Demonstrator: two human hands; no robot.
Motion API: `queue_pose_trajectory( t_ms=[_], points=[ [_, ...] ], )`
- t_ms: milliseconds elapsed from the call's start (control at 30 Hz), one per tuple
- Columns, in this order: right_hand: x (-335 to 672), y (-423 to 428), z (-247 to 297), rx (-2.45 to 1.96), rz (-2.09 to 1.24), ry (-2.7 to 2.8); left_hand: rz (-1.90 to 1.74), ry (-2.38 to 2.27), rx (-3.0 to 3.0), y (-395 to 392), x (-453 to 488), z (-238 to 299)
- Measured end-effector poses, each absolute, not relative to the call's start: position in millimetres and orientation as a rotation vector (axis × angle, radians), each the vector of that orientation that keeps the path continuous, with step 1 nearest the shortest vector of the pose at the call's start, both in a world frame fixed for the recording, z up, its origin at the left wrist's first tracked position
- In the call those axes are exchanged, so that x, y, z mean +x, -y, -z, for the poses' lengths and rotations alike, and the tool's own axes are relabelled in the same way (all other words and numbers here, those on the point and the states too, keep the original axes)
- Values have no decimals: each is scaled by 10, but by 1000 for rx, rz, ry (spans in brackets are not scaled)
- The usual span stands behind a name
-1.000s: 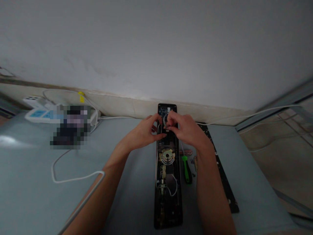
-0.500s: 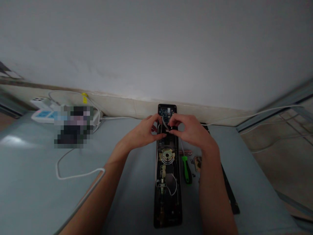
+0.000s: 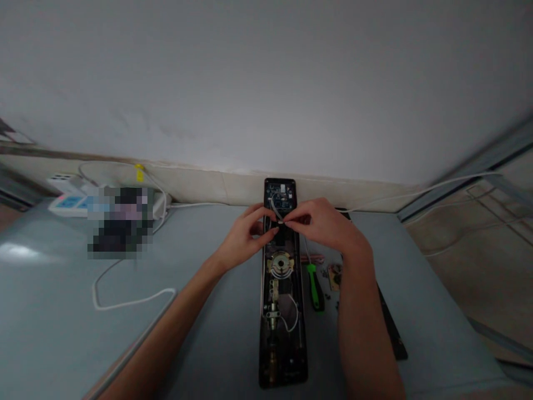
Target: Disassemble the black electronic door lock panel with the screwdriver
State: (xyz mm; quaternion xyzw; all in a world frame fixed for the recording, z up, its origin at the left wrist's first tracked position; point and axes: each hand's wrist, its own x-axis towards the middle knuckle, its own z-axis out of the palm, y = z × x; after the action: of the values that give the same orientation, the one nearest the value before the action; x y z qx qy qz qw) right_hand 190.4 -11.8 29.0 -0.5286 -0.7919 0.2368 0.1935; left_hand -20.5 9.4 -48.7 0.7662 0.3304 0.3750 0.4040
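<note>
A long black door-lock body point(image 3: 283, 333) lies open on the grey table, its brass gear point(image 3: 280, 263) and a small circuit board point(image 3: 280, 194) at the far end showing. My left hand point(image 3: 245, 236) rests on the lock's left edge with thumb and fingers curled in. My right hand point(image 3: 320, 222) pinches a thin grey ribbon cable point(image 3: 275, 210) that runs from the circuit board. The fingertips of both hands meet over the upper part of the lock.
A green-handled screwdriver point(image 3: 314, 286) and small loose parts point(image 3: 332, 276) lie right of the lock. A black cover plate point(image 3: 391, 333) sits under my right forearm. At the back left are power strips point(image 3: 66, 203) and a white cable point(image 3: 125, 303). The wall stands close behind.
My right hand has dropped slightly toward me, drawing the ribbon cable straighter from the board. The left hand has stayed at the lock's left edge.
</note>
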Motion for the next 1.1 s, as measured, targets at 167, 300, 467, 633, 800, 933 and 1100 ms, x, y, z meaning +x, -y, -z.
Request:
queue_pose_trajectory(
  t_ms=[167, 300, 467, 633, 800, 933, 1100],
  points=[
    [1884, 120, -298, -1497, -637, 2239, -927, -849, 1954, -123, -221, 524],
    [1857, 132, -302, -1509, -623, 2235, -952, -866, 1966, -119, -218, 550],
    [1818, 140, -315, -1527, -602, 2233, -970, -851, 1966, -107, -200, 535],
    [1791, 128, -312, -1536, -576, 2255, -969, -860, 2003, -106, -191, 524],
    [1806, 131, -298, -1528, -591, 2261, -997, -867, 2064, -101, -198, 535],
    [1868, 203, -352, -1467, -642, 2218, -930, -875, 2020, -90, -213, 503],
    [2016, 422, -411, -1654, -614, 2082, -805, -921, 2002, -59, -256, 355]
  ],
)
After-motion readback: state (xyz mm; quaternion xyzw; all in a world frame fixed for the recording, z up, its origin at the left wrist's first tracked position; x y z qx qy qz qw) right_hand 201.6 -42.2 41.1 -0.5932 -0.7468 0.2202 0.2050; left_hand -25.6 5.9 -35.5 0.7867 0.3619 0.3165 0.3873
